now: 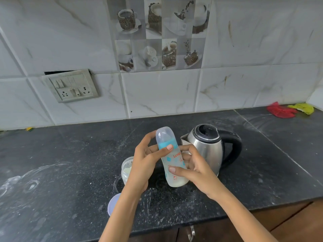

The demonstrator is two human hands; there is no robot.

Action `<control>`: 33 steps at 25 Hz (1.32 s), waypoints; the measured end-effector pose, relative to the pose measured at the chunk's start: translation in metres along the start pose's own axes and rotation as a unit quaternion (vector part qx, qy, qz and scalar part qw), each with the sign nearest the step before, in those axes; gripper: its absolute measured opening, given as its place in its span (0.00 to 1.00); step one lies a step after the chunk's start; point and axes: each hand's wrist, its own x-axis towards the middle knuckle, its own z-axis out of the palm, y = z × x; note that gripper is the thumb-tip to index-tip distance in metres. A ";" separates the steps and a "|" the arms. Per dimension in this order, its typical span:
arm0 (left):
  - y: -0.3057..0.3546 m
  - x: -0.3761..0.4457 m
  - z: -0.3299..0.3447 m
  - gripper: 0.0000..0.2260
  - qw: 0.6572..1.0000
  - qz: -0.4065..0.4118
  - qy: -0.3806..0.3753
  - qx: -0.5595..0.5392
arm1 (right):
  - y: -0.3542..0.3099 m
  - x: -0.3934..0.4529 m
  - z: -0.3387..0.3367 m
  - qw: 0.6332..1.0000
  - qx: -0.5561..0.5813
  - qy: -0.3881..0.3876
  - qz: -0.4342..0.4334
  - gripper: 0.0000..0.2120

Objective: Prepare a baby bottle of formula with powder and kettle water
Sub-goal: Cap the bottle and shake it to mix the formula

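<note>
A dark speckled stone tabletop runs along a wall of white marbled tiles, dusted with pale smears at its left end. On the wall at the left sits a grey switch plate with sockets; to its right is a decorative tile panel showing coffee cups and beans.

Near the front edge lies a pale lilac lid, partly hidden by the left forearm. Just behind it stands a small clear jar with white powder inside.

The left hand holds the baby bottle at its upper part, the thumb pressed on the blue collar and the fingers curled round behind. The bottle is lifted above the tabletop, tilted with its clear cap up and to the left; milky liquid sits in its base, and red lettering on its side reads "Luvla", the rest covered. The right hand grips the lower body, thumb in front and fingers wrapped behind.

Just right of the bottle stands a steel kettle with a black lid and handle. Far right, against the wall, lie a red thing and a yellow thing, too small to identify.
</note>
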 end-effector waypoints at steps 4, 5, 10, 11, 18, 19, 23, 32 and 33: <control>-0.027 -0.016 -0.005 0.20 0.994 -0.043 -0.095 0.026 | 0.002 -0.007 -0.012 0.995 0.005 -0.087 0.048 0.51; -0.041 -0.020 -0.008 0.20 0.994 -0.056 -0.085 0.038 | 0.002 -0.009 -0.015 0.995 0.035 -0.085 0.042 0.54; -0.136 -0.041 -0.026 0.21 0.944 -0.090 -0.091 0.304 | 0.000 -0.017 -0.019 0.963 0.266 0.040 0.011 0.46; -0.153 -0.044 -0.026 0.22 0.913 -0.088 -0.121 0.380 | 0.000 -0.020 -0.015 0.963 0.267 0.024 0.018 0.45; -0.184 -0.045 -0.012 0.25 0.775 -0.129 -0.193 0.588 | -0.001 -0.024 -0.002 0.964 0.260 0.053 0.013 0.47; -0.184 -0.047 -0.010 0.24 0.785 -0.131 -0.178 0.579 | 0.001 -0.027 0.002 0.971 0.235 0.027 0.025 0.48; -0.189 -0.049 -0.011 0.25 0.790 -0.142 -0.179 0.569 | 0.002 -0.025 -0.007 0.953 0.283 0.109 -0.002 0.44; -0.186 -0.055 -0.009 0.25 0.848 -0.163 -0.117 0.491 | 0.011 -0.033 0.004 0.965 0.254 0.063 0.033 0.49; -0.184 -0.056 -0.008 0.25 0.854 -0.169 -0.098 0.482 | 0.012 -0.036 0.007 0.972 0.227 0.034 0.040 0.50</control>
